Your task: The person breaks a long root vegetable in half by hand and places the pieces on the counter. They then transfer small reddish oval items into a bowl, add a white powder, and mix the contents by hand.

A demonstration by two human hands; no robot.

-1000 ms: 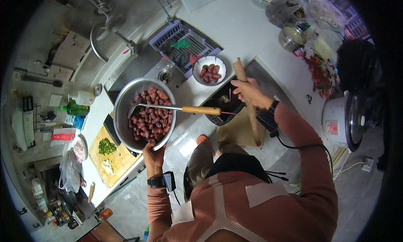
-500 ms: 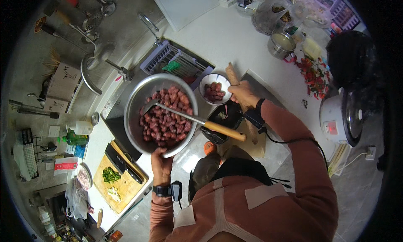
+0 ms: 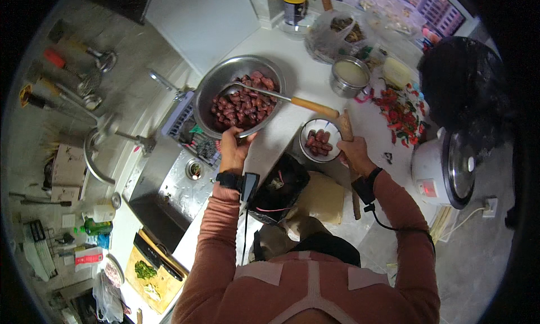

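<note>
My left hand (image 3: 234,147) grips the near rim of a wide metal basin (image 3: 205,93), tilted above the counter by the sink. Short reddish-brown sausages (image 3: 247,106) fill much of it. A metal ladle (image 3: 306,106) with a wooden handle lies across them, its handle sticking out over the right rim; its head is partly buried. My right hand (image 3: 355,154) is closed around a long wooden stick (image 3: 346,126) and the edge of a white bowl (image 3: 332,123). Several sausages (image 3: 319,142) sit in that bowl. Fingers under the bowl are hidden.
The sink (image 3: 174,183) and its dish rack (image 3: 180,121) are at left. A cutting board (image 3: 163,290) carries a knife and chopped greens. A black bin (image 3: 281,183) stands below the counter edge. At right are a metal pot (image 3: 350,79), red peppers (image 3: 394,110) and a rice cooker (image 3: 441,169).
The basin has moved away from my body, from over the sink to the counter beyond it. My right hand has shifted right and nearer with the bowl and stick. The view has turned right.
</note>
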